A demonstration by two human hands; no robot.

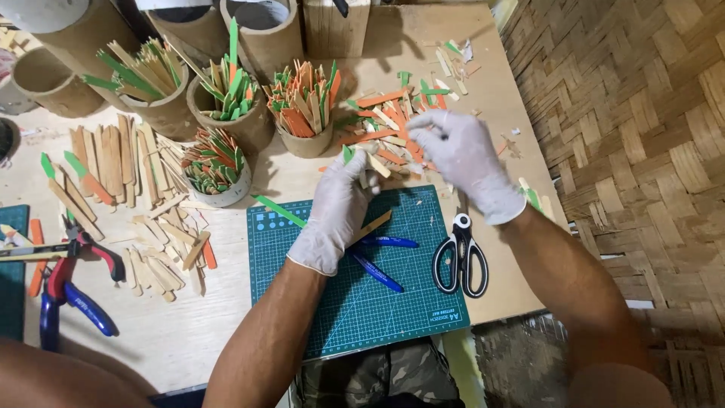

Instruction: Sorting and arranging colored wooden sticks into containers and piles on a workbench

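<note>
Two gloved hands meet over the loose sticks (pixel 385 128): left hand (pixel 336 208) pinches one stick, right hand (pixel 461 155) (grip unclear) should pick singly.

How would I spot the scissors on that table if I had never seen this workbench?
Start at the green cutting mat at the front of the wooden table. Look at its right edge, just below the person's gloved right hand: the scissors lie there closed, blades pointing away from the person. Their black handles with white trim set them apart from the blue-handled tool beside them on the mat.
</note>
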